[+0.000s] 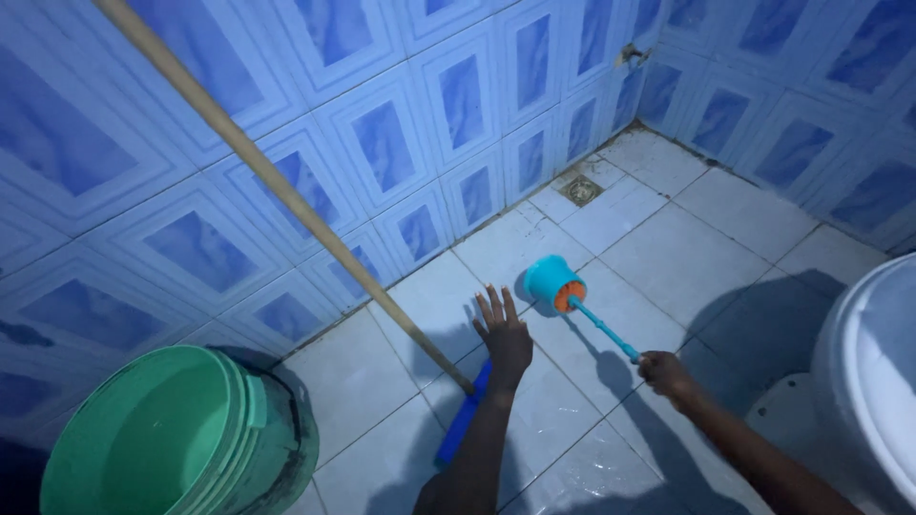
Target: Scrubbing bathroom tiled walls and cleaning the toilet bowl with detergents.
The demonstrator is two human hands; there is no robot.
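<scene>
We are in a small home bathroom. Blue patterned tiles (pixel 382 143) cover the walls down to a pale tiled floor (pixel 706 257), wet and stained in places, with a drain (pixel 581 191) set near the corner. A white toilet (pixel 873 372) stands at the right, a green bucket (pixel 162 439) at the left, and a toilet brush (pixel 558 289) and a broom (pixel 286 195) are at hand.

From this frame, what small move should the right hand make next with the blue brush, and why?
Probably lower the brush head flat onto the floor tile. The right hand grips the blue handle at its end, and the head sits tilted near the wall. The left hand is spread open on the floor beside it, touching nothing else.
</scene>
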